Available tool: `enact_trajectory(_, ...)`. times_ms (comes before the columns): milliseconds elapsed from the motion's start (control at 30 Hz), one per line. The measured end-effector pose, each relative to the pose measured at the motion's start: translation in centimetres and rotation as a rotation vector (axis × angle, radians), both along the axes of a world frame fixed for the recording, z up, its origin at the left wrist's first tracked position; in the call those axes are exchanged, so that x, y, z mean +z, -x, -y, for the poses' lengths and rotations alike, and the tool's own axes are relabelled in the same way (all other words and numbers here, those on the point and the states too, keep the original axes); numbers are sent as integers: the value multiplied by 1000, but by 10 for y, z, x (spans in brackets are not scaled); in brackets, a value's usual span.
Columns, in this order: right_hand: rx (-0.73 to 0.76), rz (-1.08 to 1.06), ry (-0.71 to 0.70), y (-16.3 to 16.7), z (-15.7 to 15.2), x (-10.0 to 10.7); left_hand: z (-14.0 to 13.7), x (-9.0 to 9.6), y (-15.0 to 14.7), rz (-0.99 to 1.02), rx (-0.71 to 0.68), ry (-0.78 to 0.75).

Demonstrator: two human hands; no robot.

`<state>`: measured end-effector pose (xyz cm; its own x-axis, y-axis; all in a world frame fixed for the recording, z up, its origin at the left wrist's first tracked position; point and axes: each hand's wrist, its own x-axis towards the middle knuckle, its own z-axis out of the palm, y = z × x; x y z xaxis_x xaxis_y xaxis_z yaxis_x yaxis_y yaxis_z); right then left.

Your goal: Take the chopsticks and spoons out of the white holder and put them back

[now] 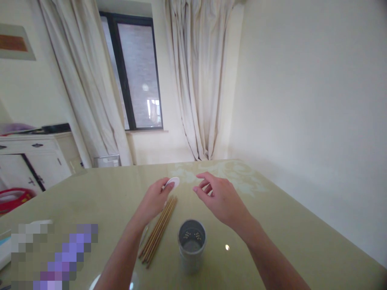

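Note:
My left hand (156,198) pinches a small white disc (173,182) between thumb and fingers, above the table; its exact kind is unclear. To the right of it, my right hand (220,196) is open, thumb and index finger apart and the other fingers curled, with nothing seen in it. Below the left hand, a bundle of brown wooden chopsticks (159,233) lies slanted on the table. A grey, cylindrical holder (192,259) with small holes inside stands upright between my forearms; its interior looks bare.
The greenish table (121,197) meets a pale wall on the right. A pixelated purple item (69,249) and a white object (22,237) lie at the left. Behind are a white cabinet (39,161), a red basin (16,199), curtains (199,80) and a window (140,76).

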<state>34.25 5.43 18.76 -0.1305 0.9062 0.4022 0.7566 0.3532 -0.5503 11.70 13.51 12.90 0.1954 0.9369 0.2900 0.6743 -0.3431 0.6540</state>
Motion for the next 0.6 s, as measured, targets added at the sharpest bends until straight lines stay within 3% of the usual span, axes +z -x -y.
enact_trajectory(67, 76, 136, 101, -5, 4, -5, -19, -20, 31, -290, 202, 133)
enact_trajectory(233, 295, 378, 297, -1, 9, -26, -36, -69, 79, -437, 445, 244)
enact_trajectory(400, 380, 471, 368, 12, 7, -37, -39, -94, 88, -531, 461, 259)
enact_trajectory(600, 359, 557, 365, 9, 8, -34, -46, -100, 80, -591, 405, 243)
